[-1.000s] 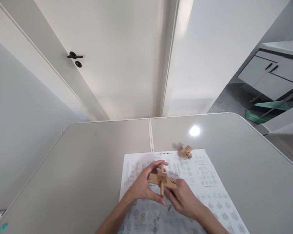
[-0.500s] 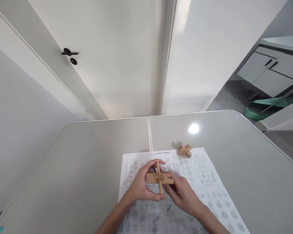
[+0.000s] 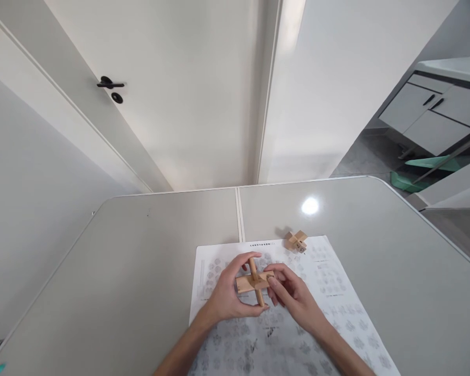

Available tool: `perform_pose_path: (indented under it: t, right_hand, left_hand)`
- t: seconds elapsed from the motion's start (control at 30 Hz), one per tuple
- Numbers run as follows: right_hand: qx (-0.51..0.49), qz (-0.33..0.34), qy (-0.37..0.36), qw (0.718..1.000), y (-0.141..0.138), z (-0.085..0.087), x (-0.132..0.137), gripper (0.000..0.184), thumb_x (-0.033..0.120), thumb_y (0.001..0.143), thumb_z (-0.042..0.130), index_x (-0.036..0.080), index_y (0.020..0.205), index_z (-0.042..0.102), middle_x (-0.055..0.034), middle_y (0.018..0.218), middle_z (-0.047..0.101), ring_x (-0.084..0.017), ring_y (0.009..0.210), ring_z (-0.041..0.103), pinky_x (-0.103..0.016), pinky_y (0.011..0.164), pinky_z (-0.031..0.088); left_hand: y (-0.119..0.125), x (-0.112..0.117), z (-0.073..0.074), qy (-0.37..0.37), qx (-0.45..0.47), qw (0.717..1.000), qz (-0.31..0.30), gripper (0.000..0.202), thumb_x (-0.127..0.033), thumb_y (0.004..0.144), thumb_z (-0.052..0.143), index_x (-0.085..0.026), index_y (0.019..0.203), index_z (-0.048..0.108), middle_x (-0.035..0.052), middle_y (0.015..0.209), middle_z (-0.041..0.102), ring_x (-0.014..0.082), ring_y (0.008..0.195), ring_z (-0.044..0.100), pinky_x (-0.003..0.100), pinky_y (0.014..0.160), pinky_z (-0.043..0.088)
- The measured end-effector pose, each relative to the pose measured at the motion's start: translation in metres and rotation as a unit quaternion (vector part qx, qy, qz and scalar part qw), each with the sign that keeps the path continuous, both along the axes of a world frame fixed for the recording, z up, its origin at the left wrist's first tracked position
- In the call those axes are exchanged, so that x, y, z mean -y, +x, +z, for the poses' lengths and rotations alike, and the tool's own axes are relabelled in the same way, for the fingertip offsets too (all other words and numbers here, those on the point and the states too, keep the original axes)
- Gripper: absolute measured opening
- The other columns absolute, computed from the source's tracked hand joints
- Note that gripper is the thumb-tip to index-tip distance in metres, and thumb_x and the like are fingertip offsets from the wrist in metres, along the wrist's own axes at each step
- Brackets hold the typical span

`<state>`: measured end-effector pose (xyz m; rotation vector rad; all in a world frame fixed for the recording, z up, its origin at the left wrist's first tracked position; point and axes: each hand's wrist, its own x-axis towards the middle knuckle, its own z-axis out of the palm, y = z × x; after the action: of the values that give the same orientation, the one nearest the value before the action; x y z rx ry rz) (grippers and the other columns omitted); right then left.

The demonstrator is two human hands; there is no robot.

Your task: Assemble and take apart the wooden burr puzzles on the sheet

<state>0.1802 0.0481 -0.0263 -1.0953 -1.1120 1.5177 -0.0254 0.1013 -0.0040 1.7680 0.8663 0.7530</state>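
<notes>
A wooden cross-shaped assembly (image 3: 255, 283) is held over the printed sheet (image 3: 293, 355) on the worktop (image 3: 141, 271). Its rod (image 3: 260, 298) is clamped end to end in the grip of the left hand (image 3: 227, 296); its flat bar (image 3: 243, 284) is pinched by the right hand (image 3: 300, 303). Another wooden assembly (image 3: 296, 241) is set at the sheet's far edge.

The right hand (image 3: 300, 302) partly covered one end of the wooden cross puzzle (image 3: 246, 283). Small print on the paper sheet (image 3: 284, 342) was too blurred to read. The view cut off both forearms (image 3: 191, 342), the desk's near edge (image 3: 141, 282) and, past its far right corner, a cabinet (image 3: 426, 112).
</notes>
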Motion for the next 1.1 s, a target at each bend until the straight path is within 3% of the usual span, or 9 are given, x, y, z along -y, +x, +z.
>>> perform_pose_path:
  t: [0.4,1.1]
  right_hand:
    - [-0.017,-0.013,-0.023,1.000,0.000,-0.006,-0.002,0.038,0.059,0.100,0.065,0.023,0.113,0.065,0.0021,0.071,0.062,-0.014,0.056,0.050,-0.027,0.055,0.039]
    - [-0.053,0.002,-0.027,0.998,0.003,-0.003,-0.006,0.035,0.056,0.101,0.066,0.022,0.105,0.062,0.0027,0.066,0.063,-0.012,0.049,0.053,-0.024,0.048,0.043]
  left_hand:
    - [0.002,0.003,-0.003,-0.006,-0.001,1.000,0.018,0.092,-0.023,0.062,0.092,-0.030,0.144,0.051,0.0105,0.140,0.062,0.0314,0.119,0.063,0.046,0.107,0.051]
    - [0.000,0.002,-0.012,0.025,-0.032,0.999,0.006,0.103,-0.042,0.058,0.101,-0.033,0.147,0.051,0.0095,0.144,0.064,0.0321,0.121,0.065,0.046,0.108,0.051]
